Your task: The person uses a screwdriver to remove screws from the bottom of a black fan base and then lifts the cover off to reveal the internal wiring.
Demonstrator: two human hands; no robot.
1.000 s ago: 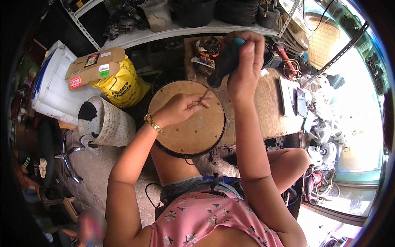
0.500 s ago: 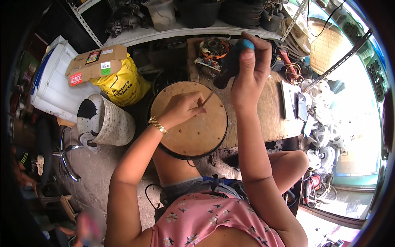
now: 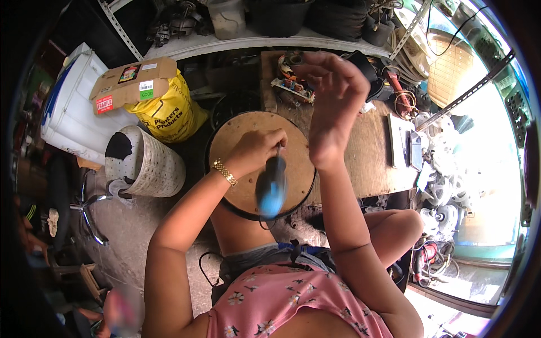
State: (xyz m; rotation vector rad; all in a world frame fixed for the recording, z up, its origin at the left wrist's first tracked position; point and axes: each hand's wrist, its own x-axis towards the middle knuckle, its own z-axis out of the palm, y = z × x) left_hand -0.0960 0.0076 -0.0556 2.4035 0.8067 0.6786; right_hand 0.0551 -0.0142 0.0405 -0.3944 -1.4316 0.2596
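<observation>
Screwdriver (image 3: 271, 190), blue-tipped handle blurred, hangs toward the near edge of the round wooden board (image 3: 297, 163); I have its thin shaft closed in my left hand (image 3: 256, 151), with the tip hidden from me. My right hand (image 3: 333, 104) is up above the wooden bench (image 3: 375, 152), fingers apart and loosely curled, holding nothing I can see. I judge the step as steadying the screwdriver over the board; the next move seems to call for a firm left pinch and controlled aim.
</observation>
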